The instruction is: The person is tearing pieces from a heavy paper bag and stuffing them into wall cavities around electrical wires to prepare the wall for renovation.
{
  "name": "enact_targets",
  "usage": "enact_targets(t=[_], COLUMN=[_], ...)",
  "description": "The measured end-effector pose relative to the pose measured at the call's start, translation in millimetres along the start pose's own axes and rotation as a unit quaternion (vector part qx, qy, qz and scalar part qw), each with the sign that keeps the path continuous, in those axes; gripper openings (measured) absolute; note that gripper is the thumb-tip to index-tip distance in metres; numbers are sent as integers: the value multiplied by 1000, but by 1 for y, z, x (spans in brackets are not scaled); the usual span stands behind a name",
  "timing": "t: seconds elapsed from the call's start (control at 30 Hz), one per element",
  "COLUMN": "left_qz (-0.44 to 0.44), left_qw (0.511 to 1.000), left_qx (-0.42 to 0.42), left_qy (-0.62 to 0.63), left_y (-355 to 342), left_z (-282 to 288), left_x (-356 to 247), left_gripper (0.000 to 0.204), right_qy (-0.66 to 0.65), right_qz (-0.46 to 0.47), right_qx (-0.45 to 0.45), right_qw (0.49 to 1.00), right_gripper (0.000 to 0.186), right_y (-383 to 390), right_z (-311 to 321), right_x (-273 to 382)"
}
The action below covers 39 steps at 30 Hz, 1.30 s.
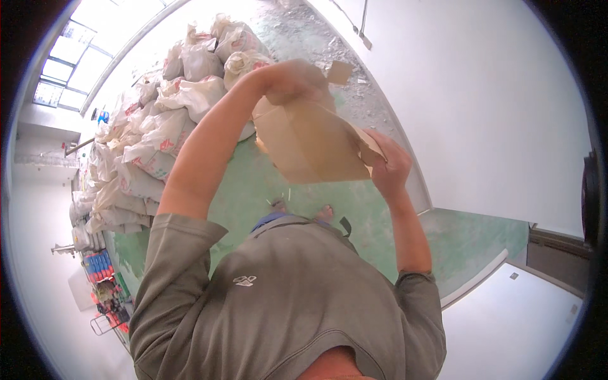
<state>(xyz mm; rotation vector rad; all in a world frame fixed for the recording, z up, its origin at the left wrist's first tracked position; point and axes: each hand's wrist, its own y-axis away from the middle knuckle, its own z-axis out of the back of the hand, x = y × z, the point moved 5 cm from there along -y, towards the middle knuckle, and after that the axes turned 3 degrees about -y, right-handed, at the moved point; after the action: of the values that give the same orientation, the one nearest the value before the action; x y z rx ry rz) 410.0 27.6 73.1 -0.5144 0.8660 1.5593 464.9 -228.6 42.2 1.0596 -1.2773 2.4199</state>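
In front of my body I hold up a brown cardboard box (304, 142), tilted, with a fold line down its face. A small cardboard flap (340, 73) sticks out beyond its top edge. My left hand (301, 81) reaches over the far upper edge, closed on the cardboard; it is slightly blurred and its fingertips are hidden. At the right side, my right hand (389, 166) grips a bent edge of the box between thumb and fingers. The inside of the box cannot be seen.
A large heap of full white woven sacks (161, 130) rises at the left. Rubble and dust (316, 44) lie along the far wall. The floor (253, 183) is green. White panels stand at the right, and assorted tools (111, 297) lie at the lower left.
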Motion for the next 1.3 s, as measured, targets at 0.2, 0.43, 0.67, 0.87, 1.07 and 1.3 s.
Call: enact_targets(t=[0.2,0.43,0.67,0.87,1.07,1.3], left_qz=[-22,-135,-93,-165,-3,38], left_qw=[999,955,962,915,844,835], left_qx=[-24,-191,-241,-319,-522,-547], left_qy=[-38,-183,-89,-184,-123,29], left_y=[-14,-10,30,51,72,67], left_z=[-7,-14,-36,-37,-90,-105], left_x=[-25,-24,-57,-52,-34,-46], left_gripper=[28,15,20,29,71,89], right_qy=[30,-396,-408,-270,-207,-176], right_qz=[-195,-428,-464,-406,-361,-352], right_qx=[-74,-163,-145,-59,-57,-94], right_qw=[978,796,772,871,908,914], right_gripper=[21,38,38,34,33,22], right_y=[13,14,19,-3,-19,-23], right_z=[17,6,12,25,18,10], right_x=[-12,-62,-91,-58,-41,-26])
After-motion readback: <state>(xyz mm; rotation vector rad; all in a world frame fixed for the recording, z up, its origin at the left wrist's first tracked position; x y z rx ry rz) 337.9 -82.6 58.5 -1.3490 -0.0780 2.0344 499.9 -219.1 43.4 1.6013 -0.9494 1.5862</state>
